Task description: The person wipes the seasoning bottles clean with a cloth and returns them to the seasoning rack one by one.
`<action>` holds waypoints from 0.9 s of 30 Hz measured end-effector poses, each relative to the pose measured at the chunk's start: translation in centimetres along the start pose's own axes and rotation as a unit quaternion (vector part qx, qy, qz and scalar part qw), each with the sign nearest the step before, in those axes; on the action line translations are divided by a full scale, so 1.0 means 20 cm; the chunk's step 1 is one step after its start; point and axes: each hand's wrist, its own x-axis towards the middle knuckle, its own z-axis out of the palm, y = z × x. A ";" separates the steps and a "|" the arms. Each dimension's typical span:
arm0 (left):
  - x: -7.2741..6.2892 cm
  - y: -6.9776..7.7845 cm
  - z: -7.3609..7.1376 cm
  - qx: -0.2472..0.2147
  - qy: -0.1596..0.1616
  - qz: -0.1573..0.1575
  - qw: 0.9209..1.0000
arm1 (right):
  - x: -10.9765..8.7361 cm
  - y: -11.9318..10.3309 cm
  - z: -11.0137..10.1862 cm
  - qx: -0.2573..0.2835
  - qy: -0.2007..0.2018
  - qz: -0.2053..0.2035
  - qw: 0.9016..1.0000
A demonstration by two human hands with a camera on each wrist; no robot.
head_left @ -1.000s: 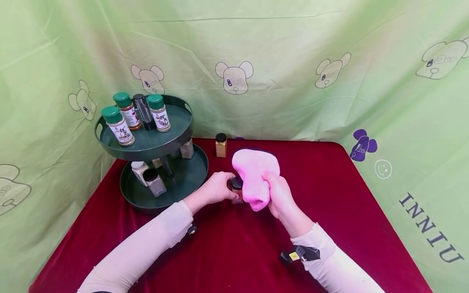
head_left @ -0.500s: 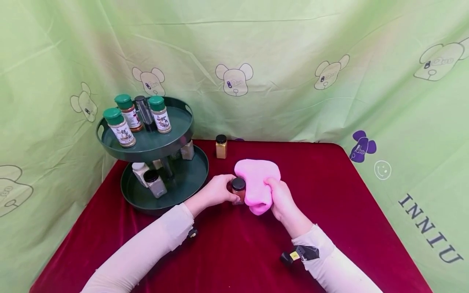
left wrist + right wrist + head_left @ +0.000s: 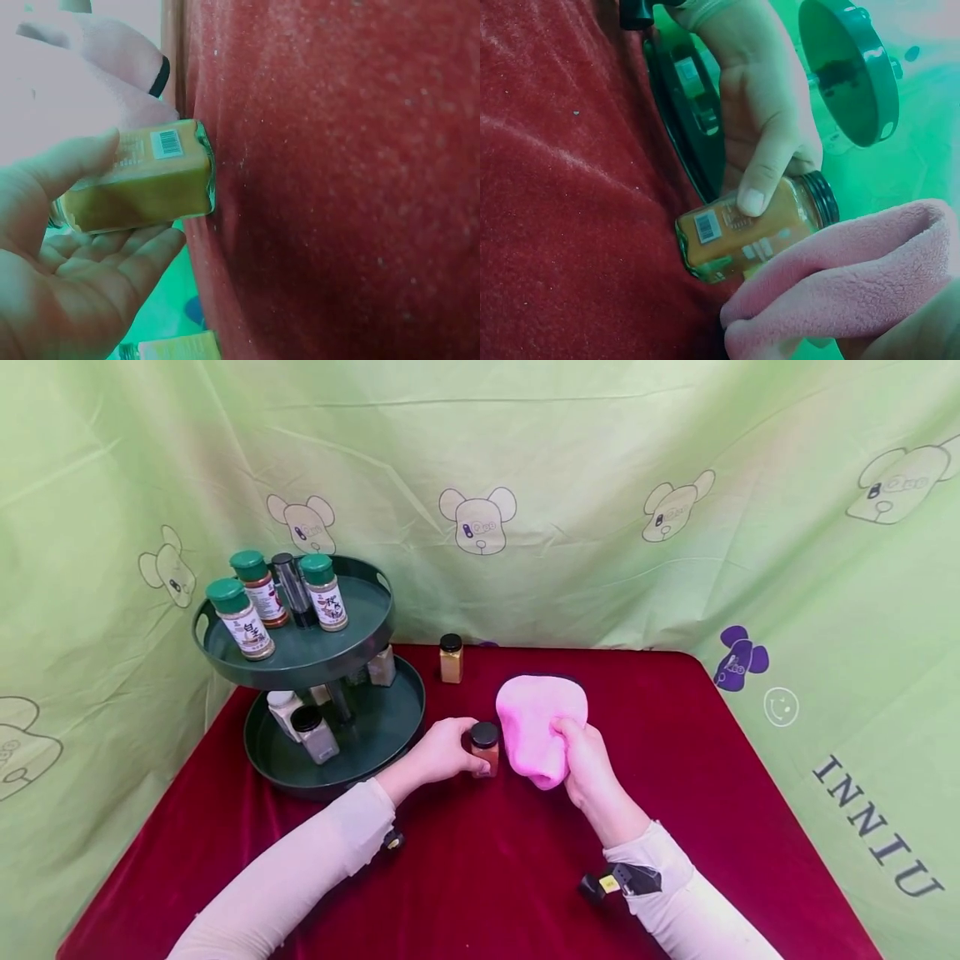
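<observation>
My left hand (image 3: 444, 750) grips a small square spice jar (image 3: 485, 752) with a black lid and reddish-brown contents. In the left wrist view the thumb lies along one side of the jar (image 3: 142, 184) and the fingers are under the other; a barcode label shows near its base. The jar stands upright on the red cloth. Just to its right, my right hand (image 3: 588, 764) holds a folded pink fleecy cloth (image 3: 542, 722), thumb on top. In the right wrist view the cloth (image 3: 847, 277) hangs close beside the jar's lid, overlapping part of the jar.
A dark green two-tier round stand (image 3: 292, 668) is at the left. Its upper tier bears several bottles, most with green caps (image 3: 227, 595); its lower tier bears several jars, one black-lidded (image 3: 315, 735). Another black-lidded jar (image 3: 451, 658) with yellow contents stands near the table's back edge.
The pink cloth in my right hand has moved off the jar to the right, so the jar now shows fully in the head view. My left hand keeps its grip in nearly the same place.
</observation>
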 end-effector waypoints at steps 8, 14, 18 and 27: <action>-0.01 -0.04 -0.04 -0.039 -0.009 0.021 0.999 | 0.00 0.00 -0.01 0.013 0.003 -0.010 1.000; -0.03 -0.01 -0.08 -0.080 0.009 0.049 0.996 | 0.00 0.02 0.00 0.015 0.007 -0.011 1.000; -0.03 0.03 -0.13 -0.090 0.035 0.059 0.994 | 0.00 0.03 0.02 0.017 0.008 -0.010 1.000; -0.03 0.11 -0.17 -0.151 0.080 0.048 0.984 | -0.03 0.04 0.08 0.036 -0.016 -0.007 0.999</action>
